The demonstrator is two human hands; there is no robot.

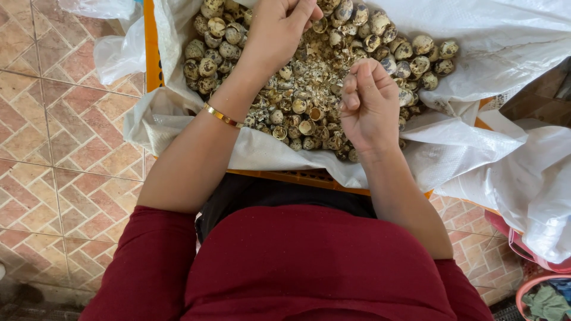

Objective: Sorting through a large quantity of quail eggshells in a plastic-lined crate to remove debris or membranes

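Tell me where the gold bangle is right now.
In the head view, the gold bangle sits on the left wrist, left of centre, just over the white sack's edge beside the speckled eggshells.

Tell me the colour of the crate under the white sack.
Orange crate, seen best in the head view.

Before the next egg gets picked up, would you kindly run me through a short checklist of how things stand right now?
1. Left hand over the pile, fingers curled near the top edge of the view: ok; what it holds, cannot tell.
2. Right hand above the broken shells, fingertips pinched together: ok; whether something sits between them, cannot tell.
3. Whole speckled eggs within reach along the left and far right of the heap: ok.
4. White sack liner spread under the heap and over the orange crate: ok.
5. Gold bangle on the left wrist, clear of the shells: ok.
6. Shell bits on the tiled floor: none seen, ok.
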